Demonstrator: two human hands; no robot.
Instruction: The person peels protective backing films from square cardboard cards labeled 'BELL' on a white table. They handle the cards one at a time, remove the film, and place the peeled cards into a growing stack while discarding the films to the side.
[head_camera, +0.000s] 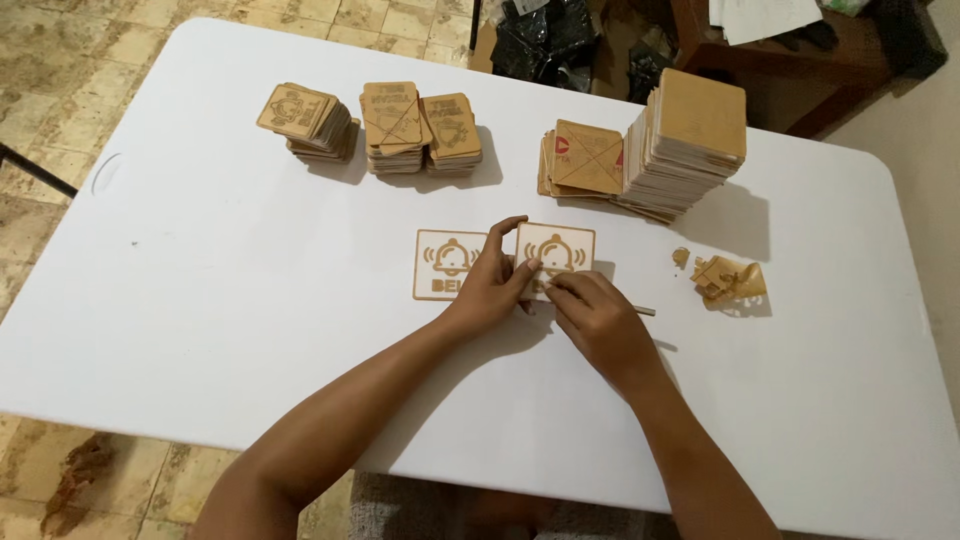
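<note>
Head view, looking down on a white folding table (200, 300) that fills most of the frame; its far and left edges show in full, its right end and near edge run out of frame. Wide bare surface lies left of the hands and to their right.

Beyond the table's far edge, a dark wooden piece of furniture (800, 70) and black bags (545, 40) on the floor are cut off by the frame top.

No containers are present; stock sits in loose stacks. Tallest stack of plain wooden squares (695, 135) stands at the table's far side, right of centre, with a lower stack (585, 160) touching its left. Two more engraved stacks (415, 125) stand side by side left of those, and a leaning one (310, 120) farthest left.

At table centre, an engraved bell plaque (445, 265) lies flat. Just right of it, a second bell plaque (560, 250) sits tilted up, its lower part hidden by the hands.

Left hand (490, 290) clamps thumb and fingers on that second plaque's left edge. Right hand (600, 325) is curled closed around a thin stick (640, 310), whose tip juts out to the right; it appears to press against the plaque's lower edge, though contact is masked.

Crumpled peeled film scraps (730, 280) lie right of the hands, well apart from them.
</note>
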